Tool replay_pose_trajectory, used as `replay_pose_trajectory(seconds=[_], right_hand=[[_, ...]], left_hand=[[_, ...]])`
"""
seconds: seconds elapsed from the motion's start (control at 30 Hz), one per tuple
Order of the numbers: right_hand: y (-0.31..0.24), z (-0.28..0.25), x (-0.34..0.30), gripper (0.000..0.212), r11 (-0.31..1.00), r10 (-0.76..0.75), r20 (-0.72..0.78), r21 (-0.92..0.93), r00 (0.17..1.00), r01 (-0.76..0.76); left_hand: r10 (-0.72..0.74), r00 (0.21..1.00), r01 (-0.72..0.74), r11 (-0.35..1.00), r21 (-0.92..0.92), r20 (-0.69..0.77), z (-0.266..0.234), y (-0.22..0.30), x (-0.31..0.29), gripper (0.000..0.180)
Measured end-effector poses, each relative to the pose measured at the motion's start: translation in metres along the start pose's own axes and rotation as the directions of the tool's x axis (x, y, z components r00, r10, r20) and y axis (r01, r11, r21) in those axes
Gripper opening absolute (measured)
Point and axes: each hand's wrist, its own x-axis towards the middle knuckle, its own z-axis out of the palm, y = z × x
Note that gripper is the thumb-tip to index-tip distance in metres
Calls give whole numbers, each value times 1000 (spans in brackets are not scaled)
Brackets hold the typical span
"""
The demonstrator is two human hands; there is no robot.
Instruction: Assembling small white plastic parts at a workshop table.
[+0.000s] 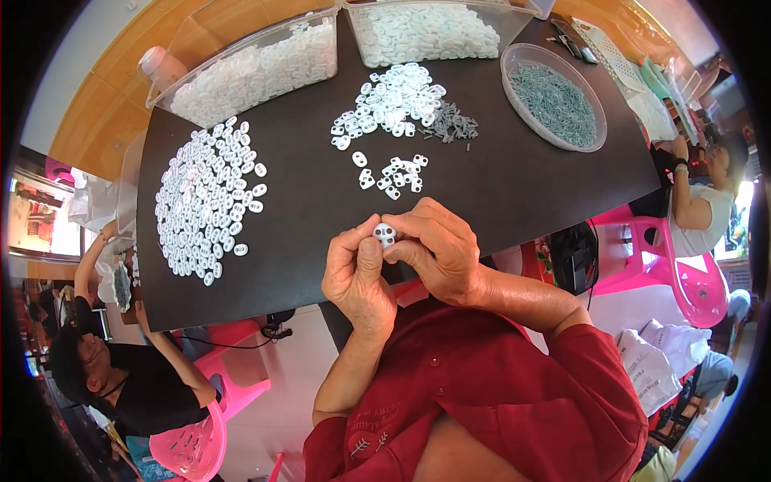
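Note:
Near the front edge of the dark table, both my hands meet at a small white plastic piece with dark round holes. My left hand pinches it between thumb and fingers from one side. From the other side my right hand grips it the same way. Just beyond lie several loose white pieces with holes. Farther back is a heap of similar white pieces, touching a small pile of short dark grey pins. To the left spreads a large group of white oval pieces.
Two see-through bins of white pieces stand along the back. A round tub holds grey-green pins at the back right, with tools behind it. People sit at left and right, near pink plastic chairs.

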Motion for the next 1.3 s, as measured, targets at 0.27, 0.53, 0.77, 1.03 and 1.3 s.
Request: replay_pose_trajectory(seconds=[0.27, 0.53, 0.77, 1.03, 1.3], right_hand=[[4, 5, -1, 34, 990, -134, -36, -47, 990, 132], [-1, 9, -1, 34, 992, -110, -38, -64, 993, 108], [-2, 10, -3, 31, 993, -108, -42, -57, 993, 106], [-6, 13, -2, 27, 977, -189, -54, -114, 981, 182], [-7, 18, -3, 22, 979, -179, -74, -114, 981, 170]], left_hand=[[-42, 999, 41, 997, -70, -7, 3, 3, -3, 18], [-35, 999, 35, 998, -47, 4, 4, 10, -2, 17], [-1, 1000, 1, 999, -54, -9, 3, 8, -6, 17], [70, 998, -70, 998, -1, -12, 3, 9, -10, 19], [35, 998, -36, 999, -19, -52, 5, 10, -14, 17]])
